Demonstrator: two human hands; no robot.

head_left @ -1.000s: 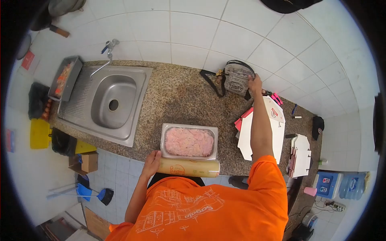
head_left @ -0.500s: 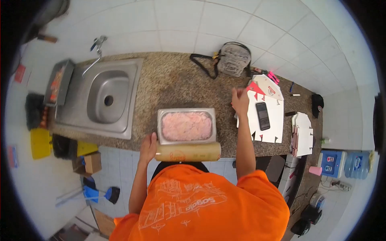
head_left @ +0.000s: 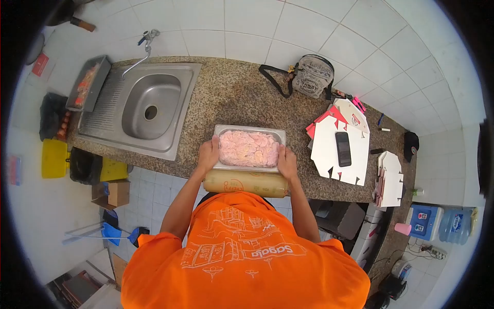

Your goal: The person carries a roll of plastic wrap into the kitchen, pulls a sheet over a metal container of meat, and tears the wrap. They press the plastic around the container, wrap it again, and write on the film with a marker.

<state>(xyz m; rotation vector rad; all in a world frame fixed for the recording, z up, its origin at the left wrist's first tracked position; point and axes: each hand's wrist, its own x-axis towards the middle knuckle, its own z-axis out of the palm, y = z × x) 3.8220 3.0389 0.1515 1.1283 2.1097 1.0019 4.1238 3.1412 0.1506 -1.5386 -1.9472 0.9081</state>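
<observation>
A rectangular metal tray filled with pale pink, lumpy food, which looks like raw meat, sits at the counter's front edge. My left hand grips the tray's left side, thumb at the rim. On the opposite side, my right hand is closed around the right rim. Parts of the fingers on both sides are hidden. Between the tray and my orange shirt lies a thick yellowish roll of cling film with red print.
Left of the tray is a steel sink, with a grey container beside it. To the right, flat white cardboard boxes carry a phone. A grey bag rests against the tiled wall.
My right hand has come left from beside the cardboard to the tray's right rim. My left hand has moved up onto the tray's left side. The camera view has shifted.
</observation>
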